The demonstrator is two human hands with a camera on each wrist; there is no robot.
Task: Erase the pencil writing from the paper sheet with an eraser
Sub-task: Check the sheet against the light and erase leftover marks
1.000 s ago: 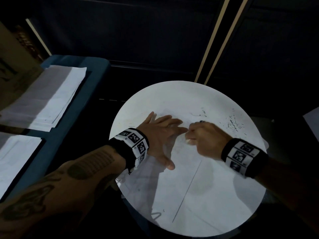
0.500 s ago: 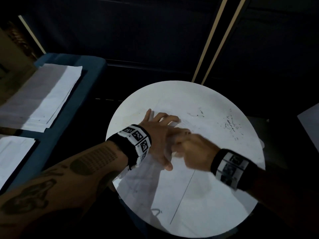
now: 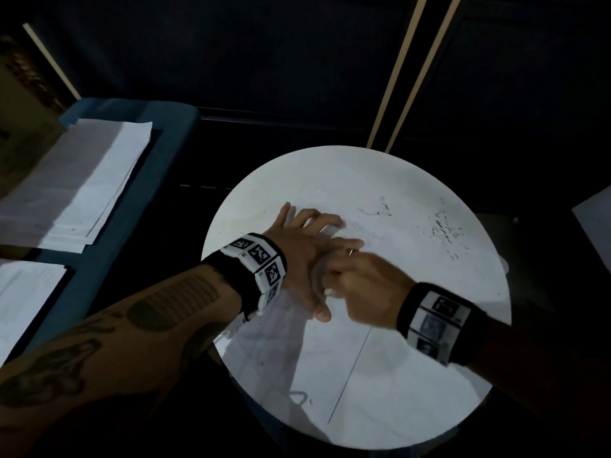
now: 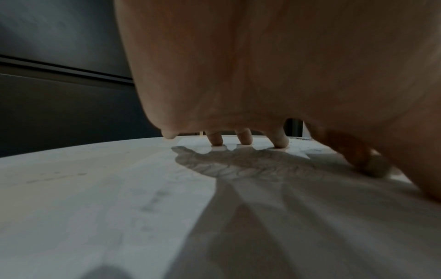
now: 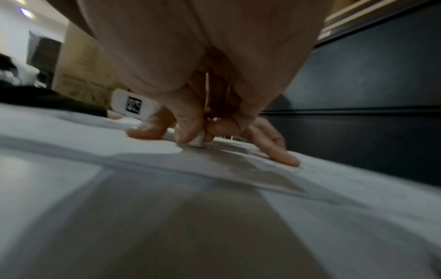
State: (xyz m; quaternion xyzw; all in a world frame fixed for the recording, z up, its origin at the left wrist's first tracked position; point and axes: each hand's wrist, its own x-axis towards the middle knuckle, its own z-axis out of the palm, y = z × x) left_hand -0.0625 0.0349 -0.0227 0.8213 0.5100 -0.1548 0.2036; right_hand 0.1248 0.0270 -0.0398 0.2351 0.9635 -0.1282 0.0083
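The right hand [image 5: 205, 105] pinched the eraser [image 5: 198, 140] between the left hand's [image 3: 307, 256] spread fingers [image 4: 280, 140]; hard rubbing could crumple the paper sheet [image 3: 330, 358].

Paper sheet [image 3: 334, 352]: on the round table [image 3: 429, 408] before me.
My left hand [image 3: 297, 256]: on the sheet, left of my right hand [image 3: 367, 289].
Eraser [image 5: 198, 140]: under my right fingertips, on the sheet.
Paper stacks [image 3: 76, 190]: on the bench [image 3: 172, 127], left of the table.

A round white tabletop [image 3: 429, 375] stood brightly lit in a dim room, against dark blue-grey wall panels [image 3: 231, 61] crossed by two slanting pale wooden strips [image 3: 401, 72]. To the left, a teal-blue upholstered surface [image 3: 172, 133] carried stacks of white paper sheets [image 3: 96, 180].
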